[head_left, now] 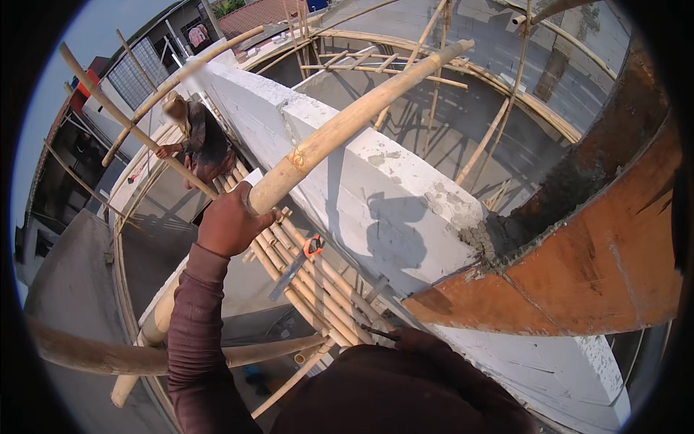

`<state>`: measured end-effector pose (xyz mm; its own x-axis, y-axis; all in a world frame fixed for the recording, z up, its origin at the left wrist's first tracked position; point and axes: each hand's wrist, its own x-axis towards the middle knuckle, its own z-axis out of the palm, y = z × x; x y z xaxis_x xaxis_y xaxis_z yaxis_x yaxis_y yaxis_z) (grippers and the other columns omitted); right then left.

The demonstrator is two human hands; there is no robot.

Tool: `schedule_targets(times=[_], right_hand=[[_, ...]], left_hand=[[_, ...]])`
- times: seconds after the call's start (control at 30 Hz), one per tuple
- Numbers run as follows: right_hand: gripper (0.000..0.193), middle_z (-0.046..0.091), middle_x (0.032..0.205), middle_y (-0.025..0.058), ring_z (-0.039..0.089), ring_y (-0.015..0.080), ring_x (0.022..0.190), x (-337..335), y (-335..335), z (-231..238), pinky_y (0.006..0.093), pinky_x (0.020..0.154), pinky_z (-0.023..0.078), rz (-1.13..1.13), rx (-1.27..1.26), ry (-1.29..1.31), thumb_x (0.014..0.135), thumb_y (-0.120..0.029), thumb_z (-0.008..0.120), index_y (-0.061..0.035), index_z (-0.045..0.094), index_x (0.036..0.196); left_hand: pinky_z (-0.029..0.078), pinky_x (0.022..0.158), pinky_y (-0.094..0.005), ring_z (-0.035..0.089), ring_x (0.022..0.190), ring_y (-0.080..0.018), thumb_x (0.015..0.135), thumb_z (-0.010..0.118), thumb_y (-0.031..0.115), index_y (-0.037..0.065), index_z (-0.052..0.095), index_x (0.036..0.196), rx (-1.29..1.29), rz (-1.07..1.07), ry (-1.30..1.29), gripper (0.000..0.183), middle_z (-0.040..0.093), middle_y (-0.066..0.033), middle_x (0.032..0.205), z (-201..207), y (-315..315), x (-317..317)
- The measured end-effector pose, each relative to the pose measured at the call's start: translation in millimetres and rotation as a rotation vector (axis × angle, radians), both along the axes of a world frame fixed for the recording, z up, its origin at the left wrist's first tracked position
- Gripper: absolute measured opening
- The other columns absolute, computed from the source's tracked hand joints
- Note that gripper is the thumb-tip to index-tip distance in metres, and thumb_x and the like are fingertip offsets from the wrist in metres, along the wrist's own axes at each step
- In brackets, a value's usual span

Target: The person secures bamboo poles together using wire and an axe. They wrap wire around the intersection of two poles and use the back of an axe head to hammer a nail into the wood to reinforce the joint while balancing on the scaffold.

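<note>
The left hand (233,222) is closed around a thick, pale tan, round bamboo pole (347,129), thumb wrapped over it; the pole rises from the hand toward the upper right, crossing in front of a white, flat-faced block wall (340,189). The right hand (421,341), low and partly hidden by the sleeve, appears closed on a slim, dark, rod-like handle (380,333); firmness cannot be determined. Beneath lies a platform of parallel tan bamboo poles (338,309), bearing a handsaw with a grey metal blade and orange-and-black handle (291,274), lying loose between the hands. A brown, curved bamboo crosspiece (101,353) passes behind the left forearm. To the right, a large orange-brown curved panel (578,275) obstructs the view of part of the wall, with rough grey mortar (490,240) at their junction. At upper left, a co-worker in dark clothing (206,137) grips a slender brown bamboo pole (101,90) beside the wall.
</note>
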<state>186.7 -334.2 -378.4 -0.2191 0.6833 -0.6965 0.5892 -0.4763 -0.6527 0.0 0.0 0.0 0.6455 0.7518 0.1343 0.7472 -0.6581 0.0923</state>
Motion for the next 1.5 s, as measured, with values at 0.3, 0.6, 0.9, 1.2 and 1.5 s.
schedule_targets(times=[0.3,0.6,0.9,1.2,1.5], right_hand=[[0.042,0.071,0.107,0.0226,0.069,0.039,0.101,-2,34,-23,0.0489,0.092,0.053,0.073,0.151,0.032,0.088,-0.014,0.063,-0.0104,0.063,0.13],[0.058,0.07,0.11,0.0244,0.069,0.0387,0.095,5,39,-7,0.0457,0.087,0.053,0.065,0.072,0.071,0.086,-0.017,0.062,-0.0186,0.053,0.144],[0.044,0.068,0.082,0.0109,0.066,0.0218,0.075,25,8,-48,0.0396,0.074,0.053,-0.239,-0.005,0.24,0.084,-0.011,0.061,-0.0026,0.063,0.128],[0.045,0.072,0.095,0.0162,0.069,0.0261,0.092,51,-10,-86,0.04,0.081,0.053,-0.267,-0.1,-0.128,0.083,-0.014,0.059,-0.0049,0.065,0.127],[0.044,0.072,0.101,0.0163,0.068,0.027,0.097,61,6,-97,0.0403,0.085,0.052,-0.207,-0.137,-0.175,0.084,-0.021,0.061,-0.0071,0.067,0.126]], left_hand=[[0.054,0.068,-0.0499,0.067,0.075,-0.0435,0.08,0.08,0.044,0.002,0.057,0.099,0.102,-0.026,0.001,0.051,0.066,-0.0219,0.075,-10,-10,5],[0.056,0.077,-0.0478,0.07,0.086,-0.0415,0.079,0.077,0.056,0.0,0.059,0.114,-0.008,0.053,-0.038,0.068,0.069,-0.0244,0.09,-9,-14,5],[0.052,0.096,-0.047,0.064,0.113,-0.0421,0.078,0.071,0.072,-0.01,0.053,0.132,0.012,0.019,-0.287,0.1,0.061,-0.0306,0.121,-21,-5,-7],[0.056,0.088,-0.0469,0.068,0.1,-0.0383,0.081,0.071,0.064,-0.001,0.06,0.122,-0.07,0.053,-0.313,0.078,0.067,-0.0211,0.108,-19,-9,-2],[0.056,0.084,-0.0463,0.071,0.096,-0.0343,0.083,0.072,0.053,0.006,0.065,0.111,-0.084,0.035,-0.162,0.055,0.071,-0.0132,0.103,-12,-12,-3]])
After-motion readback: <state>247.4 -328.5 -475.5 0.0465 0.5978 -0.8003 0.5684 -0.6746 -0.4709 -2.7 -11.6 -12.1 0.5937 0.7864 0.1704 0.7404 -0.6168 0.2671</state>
